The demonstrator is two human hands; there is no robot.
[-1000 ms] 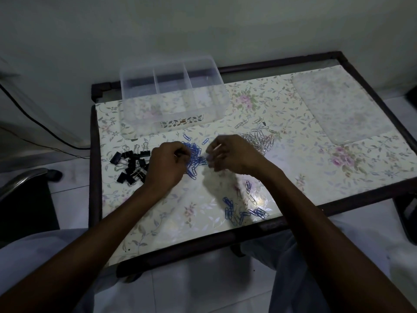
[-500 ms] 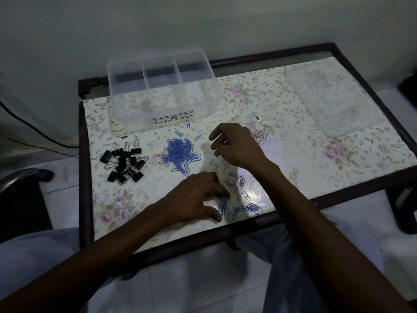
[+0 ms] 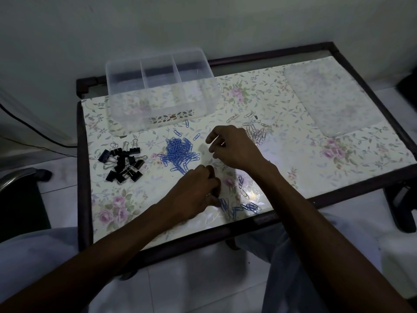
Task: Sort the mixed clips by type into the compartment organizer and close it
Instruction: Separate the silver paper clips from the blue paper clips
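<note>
Head view: my left hand (image 3: 196, 190) rests low on the table (image 3: 304, 159), fingers curled down at the edge of a loose scatter of blue and silver clips (image 3: 239, 203) near the front rim; I cannot tell whether it grips one. My right hand (image 3: 232, 149) hovers just above the middle of the table, fingers bent and thumb close to the forefinger; whether anything is pinched there I cannot tell. Left of it lies the blue pile (image 3: 180, 152), and further left the black binder clips (image 3: 123, 162) in a heap of their own. The silver pile (image 3: 256, 131) sits just beyond the right hand. The clear organizer (image 3: 160, 91), three compartments showing at its back, stands open at the far left of the table. Its lid (image 3: 331, 98) lies flat at the far right, well apart.
</note>
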